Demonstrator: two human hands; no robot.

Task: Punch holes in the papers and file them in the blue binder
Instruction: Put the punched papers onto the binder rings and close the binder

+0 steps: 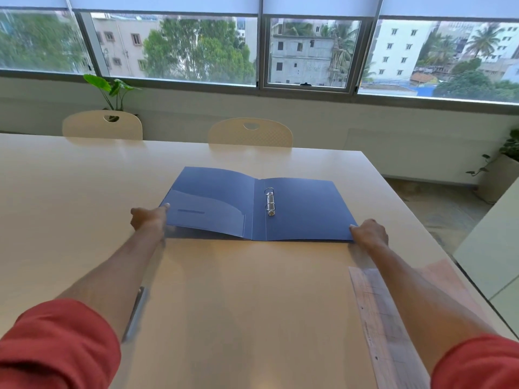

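With the blue binder (258,209) lying open mid-table, left hand (147,219) pinching its left cover edge and right hand (369,231) gripping the near right corner, a pull could skid it; ring mechanism (270,201) looks closed. Papers (384,318) lie under the right forearm. Glossy beige table (84,192), two chairs, windows.

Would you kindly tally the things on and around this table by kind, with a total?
Blue binder, open flat: 1
Ring mechanism inside it: 1
Paper sheets under the right forearm: at least 1, exact count unclear
Blurred grey object by the left forearm: 1
Chairs: 2
Potted plants: 2
Total: 8
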